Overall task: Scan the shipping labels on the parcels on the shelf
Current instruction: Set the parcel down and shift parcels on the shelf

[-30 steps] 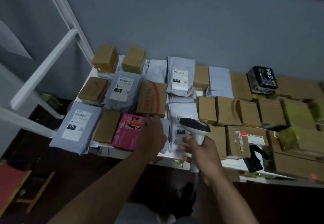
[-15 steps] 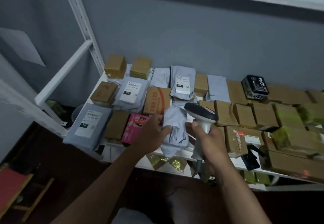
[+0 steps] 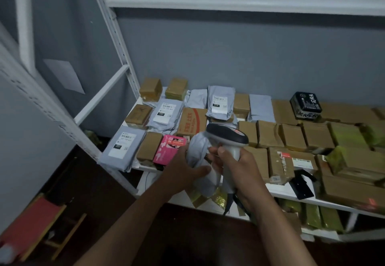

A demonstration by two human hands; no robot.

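Grey mailer (image 3: 201,161) gripped in left hand (image 3: 183,170) just beside scanner (image 3: 228,138), itself clasped in right hand (image 3: 237,165); label apparently hidden, so rotate mailer label-up before triggering.

matt cardboard boxes (image 3: 266,133), plastic mailer (image 3: 200,157)

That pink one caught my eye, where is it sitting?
The pink box sits at the shelf's front edge, left of centre, between a brown box and the left hand.
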